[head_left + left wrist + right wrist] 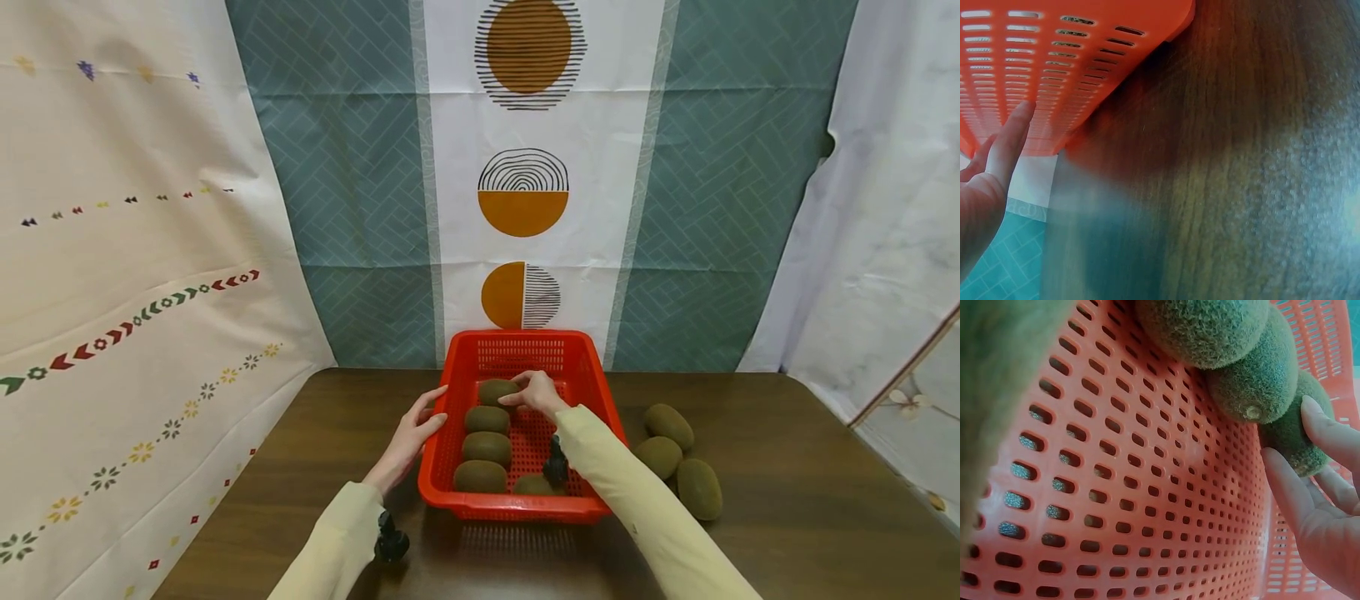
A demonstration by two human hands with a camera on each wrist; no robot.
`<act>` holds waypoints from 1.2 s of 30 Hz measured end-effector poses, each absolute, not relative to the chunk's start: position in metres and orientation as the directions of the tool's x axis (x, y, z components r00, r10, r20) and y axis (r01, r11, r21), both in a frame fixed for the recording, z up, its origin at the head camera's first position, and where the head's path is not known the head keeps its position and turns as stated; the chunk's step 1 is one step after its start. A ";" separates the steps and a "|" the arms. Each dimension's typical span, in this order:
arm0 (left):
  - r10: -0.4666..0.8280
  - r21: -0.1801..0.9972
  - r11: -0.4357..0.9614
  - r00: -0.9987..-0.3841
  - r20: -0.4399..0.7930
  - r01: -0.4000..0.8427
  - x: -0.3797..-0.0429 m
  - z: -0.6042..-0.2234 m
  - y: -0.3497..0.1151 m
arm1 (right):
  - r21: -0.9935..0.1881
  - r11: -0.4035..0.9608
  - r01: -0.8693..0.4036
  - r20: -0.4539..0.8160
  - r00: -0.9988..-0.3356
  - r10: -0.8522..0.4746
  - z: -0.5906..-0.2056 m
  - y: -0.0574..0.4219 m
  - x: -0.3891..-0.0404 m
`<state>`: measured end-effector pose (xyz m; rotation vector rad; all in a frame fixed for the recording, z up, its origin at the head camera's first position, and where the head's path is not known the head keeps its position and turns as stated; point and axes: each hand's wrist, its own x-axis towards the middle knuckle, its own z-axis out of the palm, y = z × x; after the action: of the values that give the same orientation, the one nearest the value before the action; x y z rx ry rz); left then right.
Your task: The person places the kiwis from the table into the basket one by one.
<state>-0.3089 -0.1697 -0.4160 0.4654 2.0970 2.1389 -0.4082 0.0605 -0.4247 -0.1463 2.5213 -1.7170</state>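
Observation:
A red slotted plastic basket (517, 502) stands on the table with several brown fuzzy kiwis inside. Four kiwis line its left side, one behind another, and a further kiwi (534, 485) lies at the near right, partly covered by the right wrist's camera. Reaching over the basket, my right hand (538, 393) holds the farthest kiwi (1291, 439) of the row between thumb and fingers. The kiwi sits low, close over the basket floor. My left hand (408, 433) is at the basket's left wall, its fairly straight fingers (1011, 140) against the outside.
To the right of the basket, several loose kiwis (660, 457) lie clustered on the dark wooden table (780, 467). A patterned curtain (360, 208) hangs right behind the table. Pale cloth hangs at both sides.

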 end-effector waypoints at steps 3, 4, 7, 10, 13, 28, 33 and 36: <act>0.291 0.990 -0.042 -0.946 0.141 0.134 -0.309 -0.416 -0.170 | -0.932 0.361 -0.020 -0.032 -0.990 -0.137 -0.425 0.060 -0.409; 0.291 0.990 -0.044 -0.946 0.141 0.134 -0.309 -0.416 -0.170 | -0.932 0.361 -0.017 -0.036 -0.989 -0.140 -0.425 0.060 -0.409; 0.293 0.990 -0.044 -0.945 0.143 0.136 -0.308 -0.417 -0.170 | -0.938 0.346 -0.004 -0.054 -0.986 -0.159 -0.426 0.059 -0.409; 0.290 0.990 -0.043 -0.947 0.139 0.132 -0.308 -0.418 -0.169 | -0.948 0.319 0.010 -0.074 -0.979 -0.191 -0.427 0.060 -0.410; 0.286 0.991 -0.045 -0.949 0.136 0.128 -0.308 -0.418 -0.169 | -0.958 0.284 0.030 -0.098 -0.969 -0.227 -0.428 0.061 -0.411; 0.290 0.990 -0.048 -0.947 0.141 0.133 -0.308 -0.417 -0.169 | -0.946 0.324 0.005 -0.117 -0.937 -0.328 -0.428 0.063 -0.413; 0.294 0.989 -0.045 -0.944 0.146 0.139 -0.308 -0.417 -0.169 | -0.940 0.342 0.001 -0.102 -0.955 -0.278 -0.424 0.063 -0.412; 0.290 0.989 -0.045 -0.945 0.148 0.141 -0.308 -0.416 -0.169 | -0.929 0.371 -0.005 -0.100 -0.960 -0.263 -0.418 0.064 -0.411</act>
<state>-0.3077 -0.1692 -0.4157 0.4763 2.0948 2.1451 -0.4113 0.0635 -0.4178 -0.2393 2.4007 -1.6246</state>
